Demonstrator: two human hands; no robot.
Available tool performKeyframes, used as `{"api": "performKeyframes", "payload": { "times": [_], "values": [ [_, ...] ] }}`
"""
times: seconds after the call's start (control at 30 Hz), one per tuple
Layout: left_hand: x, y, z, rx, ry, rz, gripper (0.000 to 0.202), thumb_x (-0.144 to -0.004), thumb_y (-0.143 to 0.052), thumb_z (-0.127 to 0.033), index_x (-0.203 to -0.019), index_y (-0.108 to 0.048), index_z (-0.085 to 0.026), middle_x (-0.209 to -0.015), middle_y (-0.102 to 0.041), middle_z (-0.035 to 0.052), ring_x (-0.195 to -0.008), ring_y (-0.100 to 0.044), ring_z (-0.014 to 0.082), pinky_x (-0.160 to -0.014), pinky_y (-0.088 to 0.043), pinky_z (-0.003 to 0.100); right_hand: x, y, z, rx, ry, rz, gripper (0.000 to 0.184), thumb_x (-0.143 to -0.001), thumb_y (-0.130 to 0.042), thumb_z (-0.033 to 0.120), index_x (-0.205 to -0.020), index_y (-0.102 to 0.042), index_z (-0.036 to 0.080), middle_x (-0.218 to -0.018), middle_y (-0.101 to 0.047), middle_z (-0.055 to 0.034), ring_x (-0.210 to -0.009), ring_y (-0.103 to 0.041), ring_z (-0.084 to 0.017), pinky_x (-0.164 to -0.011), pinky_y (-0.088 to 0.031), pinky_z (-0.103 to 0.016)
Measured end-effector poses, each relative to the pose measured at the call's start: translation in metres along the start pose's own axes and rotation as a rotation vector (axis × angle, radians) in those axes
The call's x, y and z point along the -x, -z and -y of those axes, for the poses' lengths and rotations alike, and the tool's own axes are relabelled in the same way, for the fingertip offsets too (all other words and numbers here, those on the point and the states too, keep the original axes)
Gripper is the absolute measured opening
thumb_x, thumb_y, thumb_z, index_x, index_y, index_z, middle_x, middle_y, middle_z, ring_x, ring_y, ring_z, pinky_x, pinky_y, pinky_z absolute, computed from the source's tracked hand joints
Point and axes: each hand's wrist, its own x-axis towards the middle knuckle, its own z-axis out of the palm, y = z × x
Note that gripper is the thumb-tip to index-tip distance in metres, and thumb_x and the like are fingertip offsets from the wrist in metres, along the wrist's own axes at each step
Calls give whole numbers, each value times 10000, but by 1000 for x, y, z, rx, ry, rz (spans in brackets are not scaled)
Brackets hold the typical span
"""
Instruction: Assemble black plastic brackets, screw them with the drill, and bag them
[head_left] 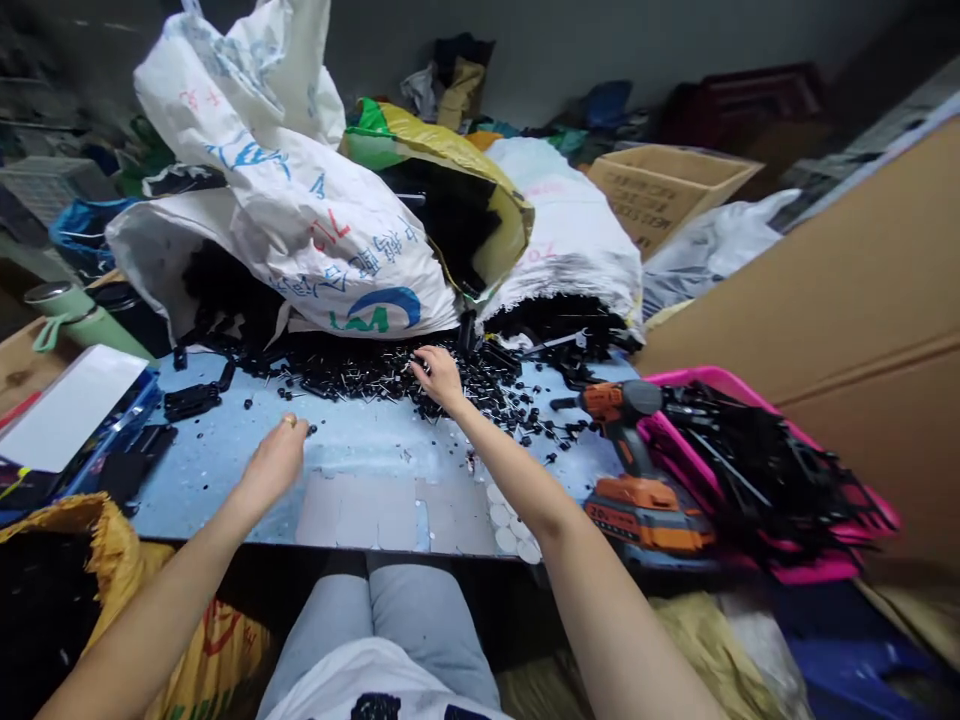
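My left hand (279,458) is curled closed low over the left part of the blue tabletop (225,460). A small black piece shows at its fingertips; whether it is held or lies beneath, I cannot tell. My right hand (439,378) reaches into the near side of a spread pile of small black-headed metal pins or screws (367,380). Its fingers are bent together around something dark, too small to make out. Grey flat sheets (364,508) lie along the front edge, and white round discs (506,540) sit beside them under my right forearm.
White sacks (322,220) and a yellow sack (480,180) spill black parts at the back. An orange cordless drill (626,410) stands at right beside a pink basket (727,378) of black parts. Black pieces (191,400), a green bottle (86,315) and a white board (71,410) are at left.
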Motion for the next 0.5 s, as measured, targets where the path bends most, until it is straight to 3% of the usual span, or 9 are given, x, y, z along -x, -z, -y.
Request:
{"api": "performKeyframes", "payload": {
  "times": [0.1,0.2,0.3,0.37,0.5],
  "values": [
    [22,-6,-30,-16,-184,155,392,-699,-340,69,-911,-572,-166,-923,-588,122,-783,-597,231,-680,-433,319,-1,37,-44,159,-352,30,354,-917,-362,213,-1224,-505,109,-1270,-483,-160,-1161,-401,-236,-976,-326,-375],
    [26,-16,-58,-16,-308,168,414,-693,-375,77,-970,-568,-161,-878,-618,124,-848,-587,243,-719,-421,326,-5,65,-89,285,-666,160,395,-858,-424,145,-1242,-476,72,-1262,-476,-216,-1151,-416,-273,-923,-357,-414],
    [20,-32,-73,-9,-411,142,366,-735,-392,41,-965,-574,-179,-829,-628,108,-896,-569,258,-776,-405,357,-7,80,-119,265,-713,254,385,-808,-534,156,-1181,-520,62,-1142,-570,-208,-1057,-506,-253,-880,-390,-380],
    [18,-45,-73,15,-425,136,318,-774,-406,-7,-967,-580,-190,-863,-632,100,-921,-562,267,-797,-404,380,-9,87,-127,244,-703,282,367,-792,-581,166,-1144,-546,68,-1068,-615,-190,-999,-550,-246,-867,-397,-370],
    [26,-67,-55,183,-349,87,263,-850,-442,-149,-1075,-568,-195,-996,-616,105,-968,-553,269,-832,-422,409,-10,100,-115,224,-624,219,418,-838,-565,270,-1204,-501,77,-1128,-600,-198,-1044,-547,-266,-915,-367,-404]
  ]
}}
